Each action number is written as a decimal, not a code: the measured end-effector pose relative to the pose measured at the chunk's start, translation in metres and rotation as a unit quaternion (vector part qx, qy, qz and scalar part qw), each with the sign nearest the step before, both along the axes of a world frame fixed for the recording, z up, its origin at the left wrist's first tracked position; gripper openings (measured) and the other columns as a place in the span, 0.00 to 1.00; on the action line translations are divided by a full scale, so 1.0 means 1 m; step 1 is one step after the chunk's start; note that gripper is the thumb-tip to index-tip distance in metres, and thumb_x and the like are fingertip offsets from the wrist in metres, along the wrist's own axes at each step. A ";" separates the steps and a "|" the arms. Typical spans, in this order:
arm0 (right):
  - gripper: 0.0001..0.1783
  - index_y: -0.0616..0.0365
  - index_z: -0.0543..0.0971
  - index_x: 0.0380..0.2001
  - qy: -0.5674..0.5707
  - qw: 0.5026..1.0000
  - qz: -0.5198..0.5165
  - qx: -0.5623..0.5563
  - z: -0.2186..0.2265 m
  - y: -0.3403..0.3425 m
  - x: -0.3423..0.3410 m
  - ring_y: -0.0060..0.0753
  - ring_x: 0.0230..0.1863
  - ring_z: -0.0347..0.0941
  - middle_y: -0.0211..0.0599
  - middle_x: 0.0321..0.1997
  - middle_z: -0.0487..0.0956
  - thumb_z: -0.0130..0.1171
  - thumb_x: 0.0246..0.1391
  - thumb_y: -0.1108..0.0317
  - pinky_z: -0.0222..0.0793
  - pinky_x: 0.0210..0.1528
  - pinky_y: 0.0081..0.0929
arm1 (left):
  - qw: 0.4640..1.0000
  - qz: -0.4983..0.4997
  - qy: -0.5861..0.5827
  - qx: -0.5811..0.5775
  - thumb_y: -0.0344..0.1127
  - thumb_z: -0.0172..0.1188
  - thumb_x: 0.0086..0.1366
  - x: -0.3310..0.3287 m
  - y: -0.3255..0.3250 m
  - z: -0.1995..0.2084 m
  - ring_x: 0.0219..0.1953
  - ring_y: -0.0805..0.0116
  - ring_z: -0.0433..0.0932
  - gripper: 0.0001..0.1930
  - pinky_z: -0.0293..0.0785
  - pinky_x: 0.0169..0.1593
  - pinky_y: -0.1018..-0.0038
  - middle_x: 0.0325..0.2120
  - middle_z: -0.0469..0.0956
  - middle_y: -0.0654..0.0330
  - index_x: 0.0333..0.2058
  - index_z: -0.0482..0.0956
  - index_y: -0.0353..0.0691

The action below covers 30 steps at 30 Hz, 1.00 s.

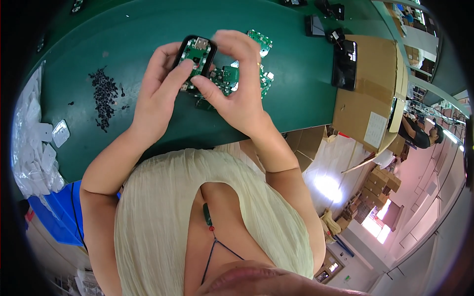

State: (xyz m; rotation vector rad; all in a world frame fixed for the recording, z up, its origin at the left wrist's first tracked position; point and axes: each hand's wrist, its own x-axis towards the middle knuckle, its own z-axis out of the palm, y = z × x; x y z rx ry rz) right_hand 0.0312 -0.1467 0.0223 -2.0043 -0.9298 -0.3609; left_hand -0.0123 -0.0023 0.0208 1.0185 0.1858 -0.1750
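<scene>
Between both hands, above the green table [163, 19], is a small black plastic casing [213, 49] with a green circuit board [198, 53] in it. My left hand [160, 91] grips its left side, the thumb pressing on the board. On the other side my right hand [239, 89] curls round, its thumb at the casing's lower edge and its index finger bent near the top right corner. Several loose green circuit boards [230, 74] lie on the table behind and beside my right hand, partly hidden by it. Small dark screws [103, 96] are heaped left of my left hand.
Clear plastic bags [32, 143] with pale flat parts lie along the left edge, a white plate [60, 133] beside them. A black phone-like slab [345, 66] leans on a cardboard box [368, 93] at the right. Black casings [316, 25] stand far right. A person [419, 132] is in the background.
</scene>
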 end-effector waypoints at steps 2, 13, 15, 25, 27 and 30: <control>0.25 0.60 0.64 0.50 0.264 0.950 0.001 0.167 -0.006 0.006 -0.004 0.28 0.47 0.66 0.37 0.47 0.68 0.55 0.47 0.80 0.64 0.48 0.27 | 1.000 0.018 -0.025 -0.004 0.31 0.47 0.64 0.005 -0.003 0.000 0.44 0.77 0.68 0.14 0.64 0.48 0.79 0.42 0.70 0.60 0.47 0.63 0.35; 0.23 0.60 0.64 0.50 0.305 0.937 0.036 0.167 -0.005 0.014 0.038 0.22 0.44 0.70 0.34 0.41 0.74 0.52 0.49 0.81 0.65 0.47 0.21 | 0.984 0.088 -0.105 0.111 0.31 0.50 0.62 0.047 -0.004 -0.016 0.40 0.77 0.67 0.12 0.65 0.43 0.80 0.39 0.70 0.61 0.45 0.65 0.37; 0.23 0.60 0.65 0.50 0.282 0.947 0.025 0.154 -0.007 0.010 0.050 0.22 0.43 0.70 0.33 0.42 0.74 0.52 0.49 0.80 0.65 0.47 0.21 | 0.934 0.058 -0.189 0.297 0.31 0.53 0.60 0.064 0.007 -0.013 0.40 0.74 0.68 0.13 0.65 0.43 0.78 0.37 0.70 0.61 0.43 0.69 0.38; 0.30 0.59 0.68 0.48 -0.156 0.958 -0.187 -0.154 -0.003 -0.043 0.164 0.46 0.55 0.61 0.44 0.54 0.67 0.45 0.34 0.84 0.56 0.56 0.37 | 0.981 0.109 0.052 0.152 0.31 0.52 0.60 0.177 0.122 -0.041 0.39 0.64 0.74 0.14 0.73 0.41 0.77 0.34 0.74 0.49 0.40 0.68 0.25; 0.31 0.58 0.65 0.52 -0.094 0.909 -0.250 -0.321 -0.011 -0.075 0.191 0.45 0.58 0.58 0.42 0.56 0.65 0.46 0.37 0.83 0.55 0.57 0.38 | 0.989 0.103 0.074 0.077 0.28 0.48 0.62 0.202 0.137 -0.062 0.45 0.54 0.73 0.13 0.75 0.46 0.72 0.38 0.72 0.41 0.41 0.64 0.22; 0.27 0.57 0.66 0.49 -0.028 0.905 -0.221 -0.363 -0.034 -0.105 0.213 0.43 0.52 0.64 0.41 0.51 0.69 0.52 0.41 0.77 0.60 0.51 0.35 | 0.971 0.156 0.159 -0.081 0.25 0.41 0.64 0.213 0.137 -0.072 0.53 0.40 0.63 0.16 0.65 0.57 0.58 0.47 0.62 0.28 0.45 0.54 0.15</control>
